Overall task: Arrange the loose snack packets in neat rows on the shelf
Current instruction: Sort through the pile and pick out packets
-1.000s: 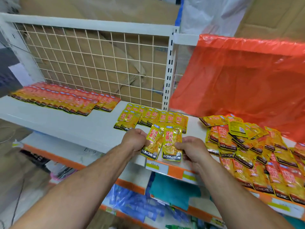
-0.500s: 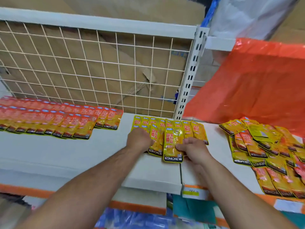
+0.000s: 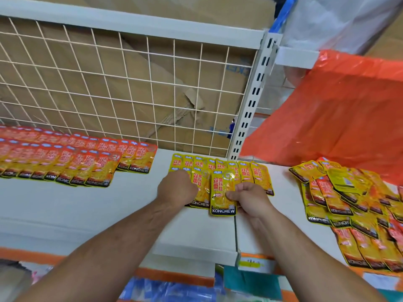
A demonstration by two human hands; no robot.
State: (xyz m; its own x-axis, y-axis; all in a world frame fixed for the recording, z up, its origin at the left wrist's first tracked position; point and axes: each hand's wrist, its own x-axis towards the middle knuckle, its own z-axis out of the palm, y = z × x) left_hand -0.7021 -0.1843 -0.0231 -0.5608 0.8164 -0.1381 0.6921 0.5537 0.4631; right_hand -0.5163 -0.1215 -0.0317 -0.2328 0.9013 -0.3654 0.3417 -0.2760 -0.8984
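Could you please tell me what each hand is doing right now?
Left hand: curled over the row of yellow packets; grip cannot be told.
Right hand: holding one yellow packet.

A yellow KONCHEW packet [image 3: 222,192] is being held flat, label up, over the front of two overlapping yellow rows [image 3: 246,171] on the white shelf [image 3: 87,205]; a jumbled loose pile [image 3: 349,197] is being borne farther right.

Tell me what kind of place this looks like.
Probably a shop or its stockroom: a white metal shelf with a wire-mesh back, a price label on its edge, and snack packets in rows.
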